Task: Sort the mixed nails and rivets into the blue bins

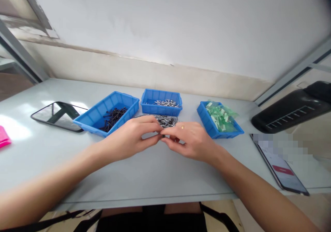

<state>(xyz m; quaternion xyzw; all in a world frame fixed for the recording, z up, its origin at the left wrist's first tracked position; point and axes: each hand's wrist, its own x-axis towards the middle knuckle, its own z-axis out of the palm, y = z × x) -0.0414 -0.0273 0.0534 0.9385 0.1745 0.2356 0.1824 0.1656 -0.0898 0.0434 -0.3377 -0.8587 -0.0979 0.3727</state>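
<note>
My left hand (131, 135) and my right hand (192, 140) meet over the middle of the table, thumbs and fingertips pinched together. Between the fingertips shows a small dark piece (163, 135), mostly hidden, perhaps the end of a screw. Just behind the fingers lies a loose pile of silver screws (168, 121), partly covered by the hands. To the left, a blue bin (95, 112) holds black screws (115, 116). A second blue bin (161, 96) behind the pile contains shiny silver screws (168, 103). A ring is on my right hand.
At the right stands a blue bin (229, 134) with green plastic packets (219, 116). A phone (284, 171) lies by the table's right edge, near a black bottle (289, 109). On the left are a black-framed mirror (43, 113) and something pink (3, 137). A wall rises behind.
</note>
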